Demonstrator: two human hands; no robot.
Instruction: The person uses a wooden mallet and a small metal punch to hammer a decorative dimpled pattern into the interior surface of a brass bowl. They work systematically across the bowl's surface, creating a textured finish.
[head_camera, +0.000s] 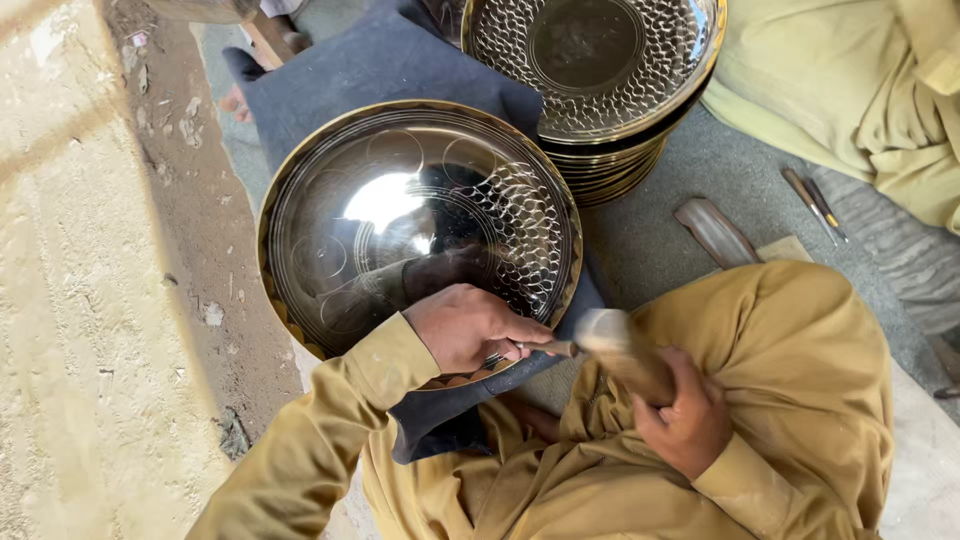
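Pinching a slim metal punch (525, 348) in my left hand (470, 325), I keep its tip down on the near rim of the big brass tray (400, 210), my fingers closed tight around it so it stands firm where the scale pattern ends. My right hand (685, 415) is clamped on the handle of a hammer (620, 345), its head blurred just beside the punch's top end. The tray lies tilted on a dark blue cloth (370, 70) over my lap, which cushions it and brings the working edge close under my left fingers. Beyond the tray, further from my hands, a stack of finished patterned trays (600, 90) sits within reach. Off past my right hand, on the grey mat (700, 190), lie two thin tools (815, 205) and a curved flat piece (715, 230), near another person's pale yellow garment (860, 90)
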